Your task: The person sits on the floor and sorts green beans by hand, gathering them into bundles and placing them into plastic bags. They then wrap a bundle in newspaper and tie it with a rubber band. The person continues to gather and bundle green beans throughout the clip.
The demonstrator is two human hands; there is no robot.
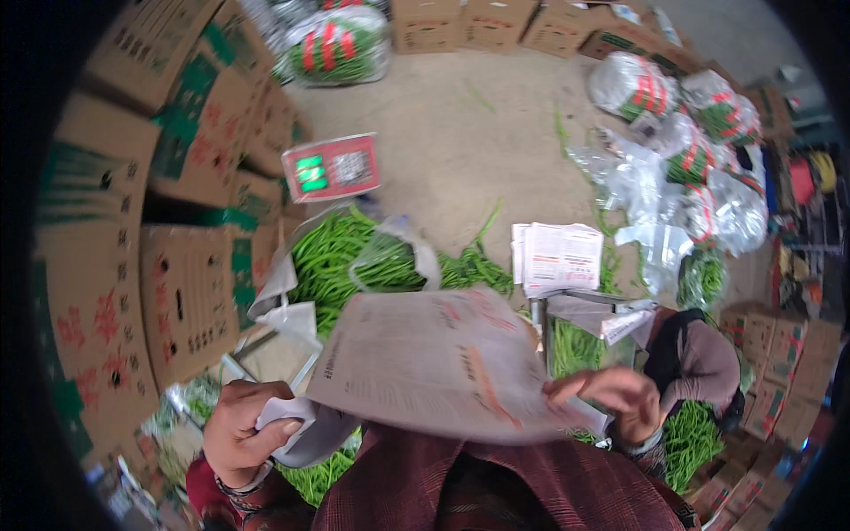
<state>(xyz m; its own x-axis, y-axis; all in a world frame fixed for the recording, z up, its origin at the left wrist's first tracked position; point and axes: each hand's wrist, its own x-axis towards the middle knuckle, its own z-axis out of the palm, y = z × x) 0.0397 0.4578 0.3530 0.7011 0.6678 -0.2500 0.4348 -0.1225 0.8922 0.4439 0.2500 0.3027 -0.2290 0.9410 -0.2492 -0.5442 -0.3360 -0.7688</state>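
Observation:
A printed newspaper sheet (431, 358) is spread in front of my body, its lower edge blurred. My left hand (249, 428) grips a curled pale paper edge at its left, thumb on top. At the sheet's right edge is my right hand (607, 395), blurred, fingers extended; whether they pinch the paper is unclear. Beyond the sheet, long thin green peppers (332, 259) fill a lined container with clear plastic over part of it. A stack of printed sheets (558, 259) lies to the right, above a metal-edged container of straighter green pods (574, 348).
Cardboard boxes (186, 285) are stacked along the left. A red scale display (332, 167) with lit green digits stands behind the peppers. Bagged green produce (634, 86) and loose plastic bags (654, 206) lie at right. Another person (697, 365) works close by on the right.

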